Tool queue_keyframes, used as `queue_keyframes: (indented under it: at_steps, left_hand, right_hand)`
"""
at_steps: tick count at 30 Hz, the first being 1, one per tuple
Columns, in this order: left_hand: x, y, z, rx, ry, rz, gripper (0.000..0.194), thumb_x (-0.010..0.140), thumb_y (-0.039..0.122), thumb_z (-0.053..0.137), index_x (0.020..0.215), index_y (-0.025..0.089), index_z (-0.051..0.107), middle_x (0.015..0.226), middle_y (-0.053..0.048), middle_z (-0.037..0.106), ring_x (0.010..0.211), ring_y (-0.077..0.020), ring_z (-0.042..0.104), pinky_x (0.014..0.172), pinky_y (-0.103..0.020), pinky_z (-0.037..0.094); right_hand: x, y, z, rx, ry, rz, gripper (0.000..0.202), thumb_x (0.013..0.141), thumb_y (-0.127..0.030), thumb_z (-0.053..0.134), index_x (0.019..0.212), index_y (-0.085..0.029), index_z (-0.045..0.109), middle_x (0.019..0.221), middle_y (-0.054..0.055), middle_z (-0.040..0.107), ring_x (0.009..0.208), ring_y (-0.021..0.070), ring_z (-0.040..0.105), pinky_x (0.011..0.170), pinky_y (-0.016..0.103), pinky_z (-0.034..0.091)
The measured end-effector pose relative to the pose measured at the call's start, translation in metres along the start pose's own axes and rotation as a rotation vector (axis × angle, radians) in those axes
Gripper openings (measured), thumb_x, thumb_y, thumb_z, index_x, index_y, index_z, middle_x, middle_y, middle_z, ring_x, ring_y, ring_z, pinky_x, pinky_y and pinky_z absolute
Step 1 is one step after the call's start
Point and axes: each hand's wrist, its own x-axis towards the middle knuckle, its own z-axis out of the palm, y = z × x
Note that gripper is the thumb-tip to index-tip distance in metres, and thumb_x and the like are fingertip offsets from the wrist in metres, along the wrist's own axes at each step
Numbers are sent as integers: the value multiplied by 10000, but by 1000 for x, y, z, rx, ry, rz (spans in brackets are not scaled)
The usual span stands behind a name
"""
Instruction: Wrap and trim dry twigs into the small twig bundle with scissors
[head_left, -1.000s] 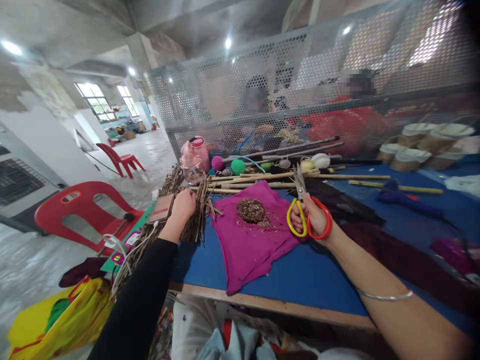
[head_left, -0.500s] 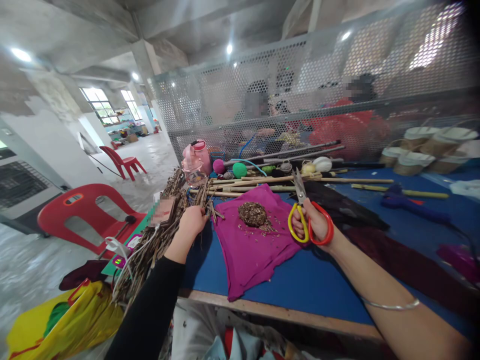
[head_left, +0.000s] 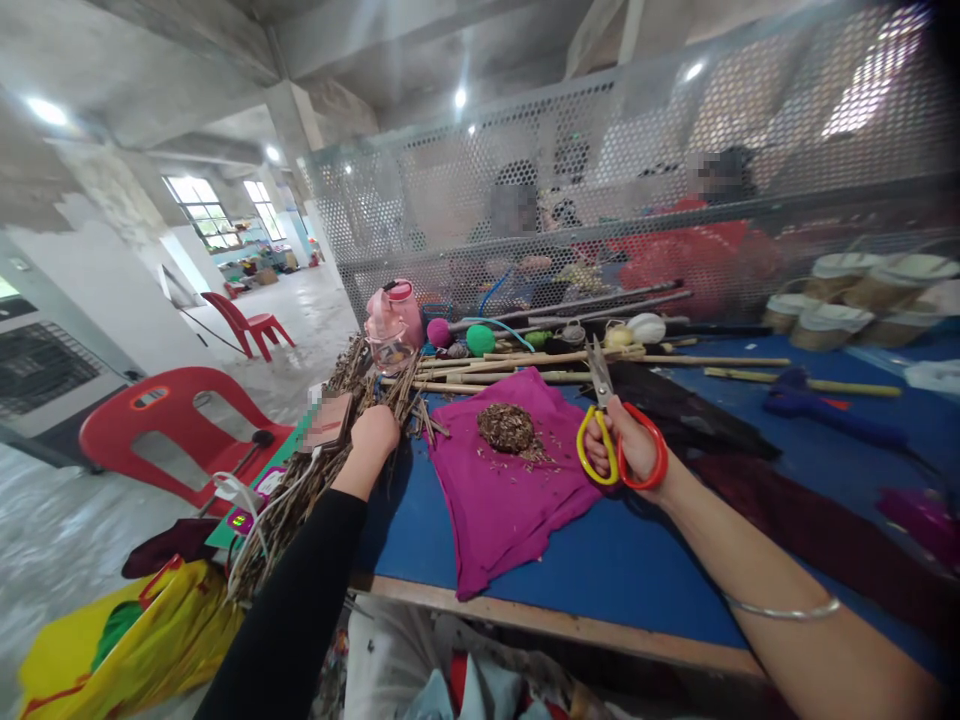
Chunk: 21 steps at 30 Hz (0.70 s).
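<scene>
My left hand [head_left: 377, 438] rests at the bundle of dry twigs [head_left: 352, 385] on the table's left side. Its fingers look curled, though their tips and anything in them are hidden. In my right hand [head_left: 634, 445] is a pair of scissors [head_left: 602, 380] with one yellow and one red handle, blades pointing up and slightly parted. Between both hands a magenta cloth [head_left: 487, 530] lies spread on the blue table [head_left: 600, 555]. On the cloth sits a brown clump of short chopped plant bits [head_left: 505, 428], with loose pieces scattered around it.
Long sticks [head_left: 517, 378], yarn balls [head_left: 480, 340] and a pink bottle [head_left: 405, 305] line the back, before a perforated metal screen [head_left: 435, 210]. Dark cloth [head_left: 682, 415], a blue glue gun [head_left: 795, 395] and small baskets [head_left: 829, 325] are rightward. A phone [head_left: 330, 420] lies on the twigs.
My left hand has shifted slightly left and up along the twigs, and its fingers have gone out of sight. My right hand and the scissors have stayed almost still.
</scene>
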Motion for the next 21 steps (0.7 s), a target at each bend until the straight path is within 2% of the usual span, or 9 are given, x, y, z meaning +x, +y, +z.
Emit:
queue_keyframes:
  at_steps: [5, 10, 13, 15, 18, 21]
  left_hand:
    - [7, -2, -3, 12, 11, 28, 271, 733, 154, 442, 842, 77, 678, 906, -227, 650, 902, -265, 611, 801, -330, 447]
    - [8, -5, -11, 10, 44, 33, 282, 744, 180, 428, 858, 104, 675, 901, -200, 658, 880, -260, 615, 787, -333, 450]
    - [-2, -4, -22, -49, 120, 54, 286, 767, 193, 403, 860, 135, 667, 895, -157, 667, 876, -250, 611, 789, -328, 445]
    - [-15, 2, -32, -155, 168, 137, 284, 783, 192, 394, 878, 146, 657, 902, -119, 671, 859, -223, 608, 792, -305, 440]
    - [-39, 23, -42, -347, 147, 434, 261, 808, 200, 402, 908, 169, 642, 908, -62, 669, 839, -168, 596, 788, -250, 434]
    - [-56, 49, -43, -413, 173, 660, 252, 825, 189, 402, 901, 173, 642, 904, -58, 649, 852, -158, 571, 802, -249, 426]
  right_hand:
    - [2, 1, -2, -8, 2, -7, 530, 694, -722, 371, 556, -210, 375, 394, -56, 365, 315, 76, 321, 334, 210, 275]
    - [1, 2, -2, 17, -22, 1, 536, 695, -721, 376, 560, -202, 378, 389, -56, 367, 310, 68, 325, 328, 199, 275]
    - [0, 2, -1, 36, -18, -15, 517, 690, -698, 426, 560, -199, 386, 390, -59, 368, 311, 63, 327, 325, 196, 288]
    - [-2, 1, 2, 25, 17, -53, 471, 665, -628, 542, 554, -196, 391, 396, -61, 377, 325, 61, 344, 326, 189, 302]
    - [-3, -6, 10, 17, 142, -127, 395, 581, -461, 706, 558, -185, 425, 436, -53, 436, 378, 63, 408, 328, 168, 315]
    - [2, -17, 21, 59, 210, -207, 319, 572, -417, 713, 598, -170, 512, 464, -29, 502, 377, 62, 422, 318, 174, 325]
